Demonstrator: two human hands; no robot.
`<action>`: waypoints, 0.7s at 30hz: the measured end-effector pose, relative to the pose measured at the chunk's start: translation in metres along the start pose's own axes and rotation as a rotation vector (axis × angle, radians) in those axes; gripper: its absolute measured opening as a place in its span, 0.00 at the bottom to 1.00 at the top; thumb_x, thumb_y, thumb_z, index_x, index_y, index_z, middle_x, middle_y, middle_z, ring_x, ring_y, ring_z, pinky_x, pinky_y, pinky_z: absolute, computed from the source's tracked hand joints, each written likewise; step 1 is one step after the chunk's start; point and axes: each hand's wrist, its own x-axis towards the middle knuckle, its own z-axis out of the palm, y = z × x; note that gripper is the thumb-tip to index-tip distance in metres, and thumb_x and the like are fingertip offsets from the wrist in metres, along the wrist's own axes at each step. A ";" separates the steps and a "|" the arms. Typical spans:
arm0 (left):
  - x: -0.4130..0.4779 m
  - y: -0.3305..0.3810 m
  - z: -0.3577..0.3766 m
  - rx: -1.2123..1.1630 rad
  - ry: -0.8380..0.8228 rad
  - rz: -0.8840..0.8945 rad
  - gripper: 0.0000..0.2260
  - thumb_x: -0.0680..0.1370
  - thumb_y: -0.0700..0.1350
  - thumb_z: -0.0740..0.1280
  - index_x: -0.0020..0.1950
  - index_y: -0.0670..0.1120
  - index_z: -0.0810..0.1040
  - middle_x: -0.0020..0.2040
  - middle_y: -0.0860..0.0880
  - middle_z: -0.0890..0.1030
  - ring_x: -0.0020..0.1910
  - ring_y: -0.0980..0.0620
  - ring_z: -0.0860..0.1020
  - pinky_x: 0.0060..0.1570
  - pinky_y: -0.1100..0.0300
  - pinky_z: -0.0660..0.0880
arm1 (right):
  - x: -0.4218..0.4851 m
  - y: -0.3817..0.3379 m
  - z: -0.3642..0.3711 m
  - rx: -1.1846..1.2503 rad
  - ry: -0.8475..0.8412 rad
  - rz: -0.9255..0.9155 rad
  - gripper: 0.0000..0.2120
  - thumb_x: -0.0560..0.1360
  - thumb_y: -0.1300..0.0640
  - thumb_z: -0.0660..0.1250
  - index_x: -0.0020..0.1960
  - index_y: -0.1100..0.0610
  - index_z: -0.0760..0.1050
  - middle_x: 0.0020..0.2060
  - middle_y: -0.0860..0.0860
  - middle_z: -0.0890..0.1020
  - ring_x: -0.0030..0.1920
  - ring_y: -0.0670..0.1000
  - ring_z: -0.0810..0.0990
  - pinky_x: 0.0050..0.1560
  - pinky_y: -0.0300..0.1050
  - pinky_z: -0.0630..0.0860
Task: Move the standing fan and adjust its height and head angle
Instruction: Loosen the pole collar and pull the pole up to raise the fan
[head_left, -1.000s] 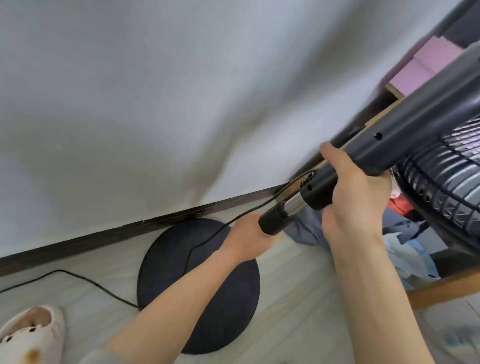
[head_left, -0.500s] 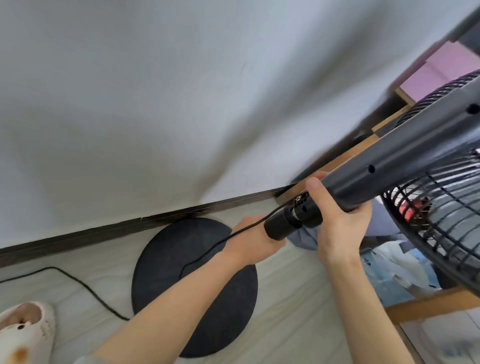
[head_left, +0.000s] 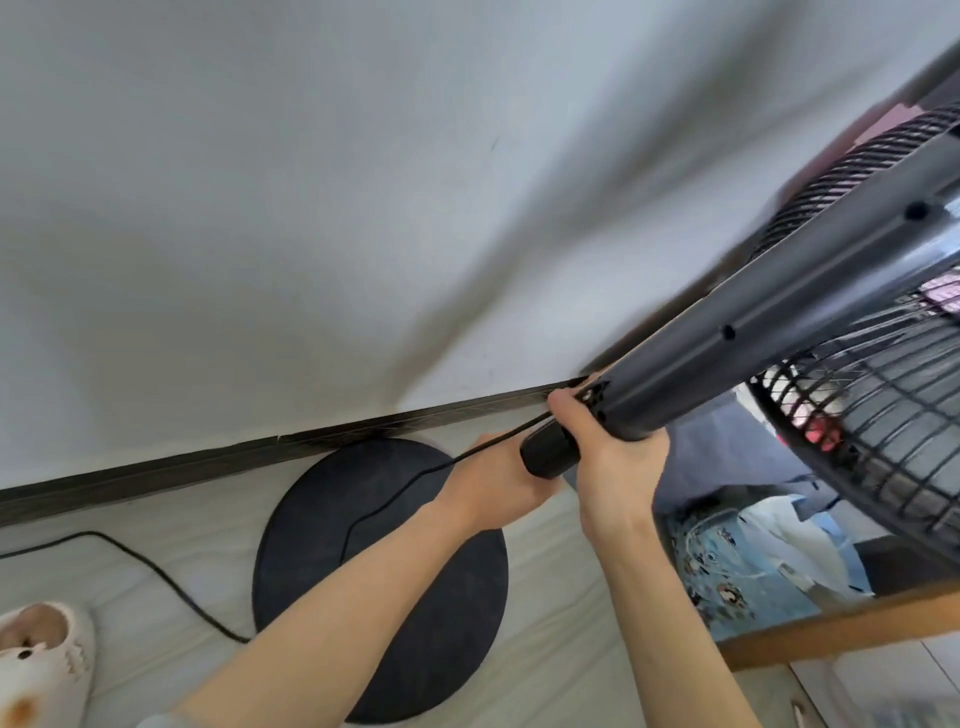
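The standing fan's dark upper column (head_left: 769, 332) runs from the upper right down toward its round black base (head_left: 379, 577) on the floor. The black wire grille of the fan head (head_left: 872, 415) fills the right side. My right hand (head_left: 618, 467) is closed around the lower end of the column, at the black height collar (head_left: 548, 452). My left hand (head_left: 498, 483) grips the pole just below the collar, which hides its fingers. No bare metal pole shows between collar and column. The black power cord (head_left: 395, 493) runs from the column over the base.
A white wall (head_left: 311, 208) with a dark baseboard stands right behind the base. The cord trails left across the pale floor. A cream slipper (head_left: 41, 660) sits at the lower left. A wooden frame (head_left: 831, 618) with cloth and bags lies at the right.
The upper column has slid down over the shiny inner pole, which no longer shows. The fan head has dropped lower and closer. Both hands kept their hold.
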 end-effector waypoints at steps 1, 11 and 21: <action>0.000 0.001 0.000 -0.010 0.007 -0.013 0.07 0.71 0.52 0.62 0.48 0.55 0.72 0.38 0.55 0.81 0.38 0.54 0.79 0.40 0.48 0.79 | 0.004 -0.008 -0.001 0.005 0.038 0.008 0.08 0.61 0.60 0.79 0.30 0.52 0.80 0.30 0.45 0.83 0.33 0.45 0.82 0.35 0.39 0.79; -0.013 0.002 -0.004 -0.078 0.020 -0.039 0.07 0.65 0.53 0.66 0.32 0.65 0.69 0.30 0.66 0.75 0.27 0.61 0.72 0.27 0.58 0.62 | 0.005 -0.031 -0.030 -0.217 -0.148 -0.155 0.08 0.69 0.73 0.73 0.46 0.72 0.75 0.33 0.45 0.83 0.36 0.42 0.82 0.39 0.33 0.77; -0.011 0.005 0.002 0.009 -0.034 -0.022 0.06 0.68 0.51 0.66 0.39 0.57 0.68 0.32 0.55 0.76 0.31 0.56 0.74 0.27 0.59 0.66 | 0.006 -0.008 -0.006 0.040 -0.033 0.139 0.16 0.74 0.49 0.71 0.27 0.47 0.81 0.29 0.48 0.84 0.35 0.51 0.85 0.49 0.50 0.81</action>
